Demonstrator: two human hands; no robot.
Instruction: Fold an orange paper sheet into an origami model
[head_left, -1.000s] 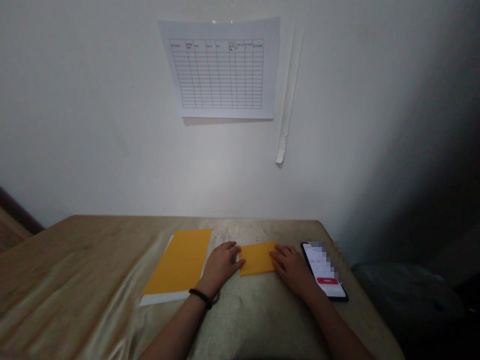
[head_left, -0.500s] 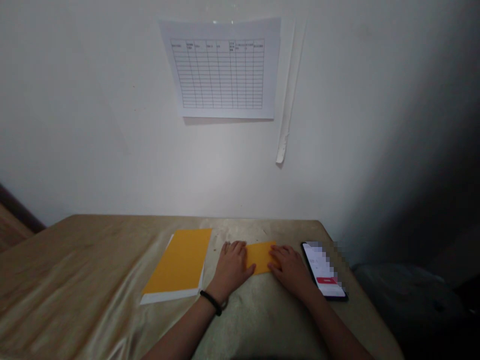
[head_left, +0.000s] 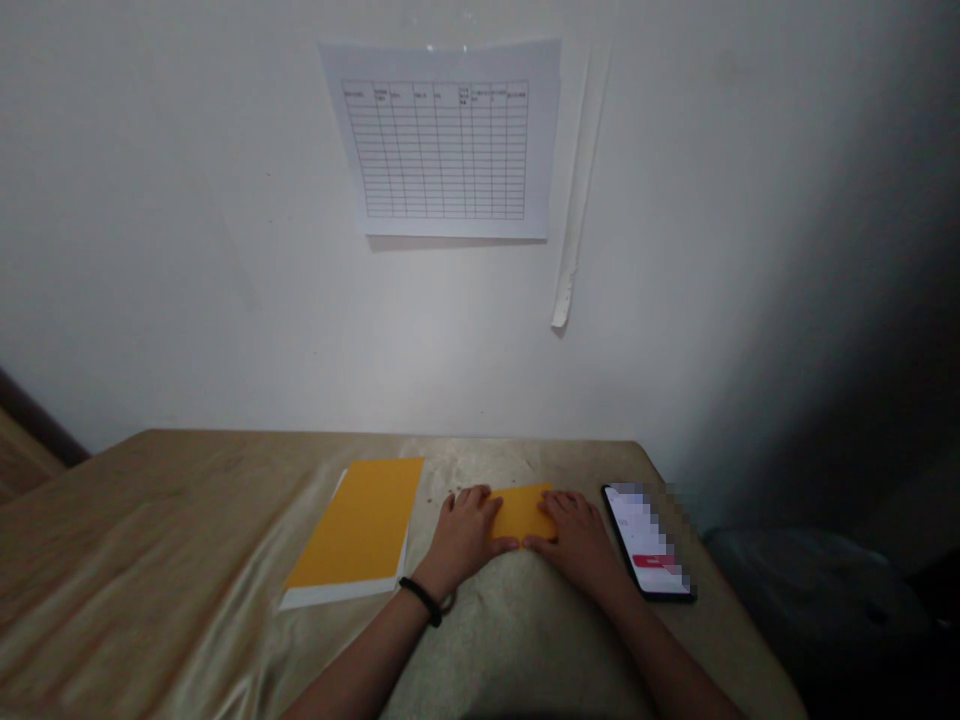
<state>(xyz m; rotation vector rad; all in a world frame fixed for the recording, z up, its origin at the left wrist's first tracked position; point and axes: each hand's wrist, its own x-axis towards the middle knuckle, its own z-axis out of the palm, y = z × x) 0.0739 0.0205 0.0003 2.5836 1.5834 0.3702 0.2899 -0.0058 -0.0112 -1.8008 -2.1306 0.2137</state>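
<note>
A small folded sheet of orange paper (head_left: 520, 512) lies on the cloth-covered table between my hands. My left hand (head_left: 466, 532) grips its left side, with the fingers over the upper left part and the thumb along the near edge. On the opposite side, my right hand (head_left: 577, 530) holds the paper the same way. Both thumbs almost meet at the middle of the near edge. The paper's two side edges are partly hidden under my fingers. A black band (head_left: 422, 600) circles my left wrist.
Left of my hands lies a stack of orange sheets (head_left: 360, 520) with white paper under it. A lit phone (head_left: 649, 545) rests to the right, close to my right forearm. The table (head_left: 187, 520) meets a wall carrying a printed chart (head_left: 446, 150) and a loose white strip (head_left: 574, 220).
My thumbs have slid toward each other along the paper's near edge. The rest of each hand has barely shifted, and the paper stays in place.
</note>
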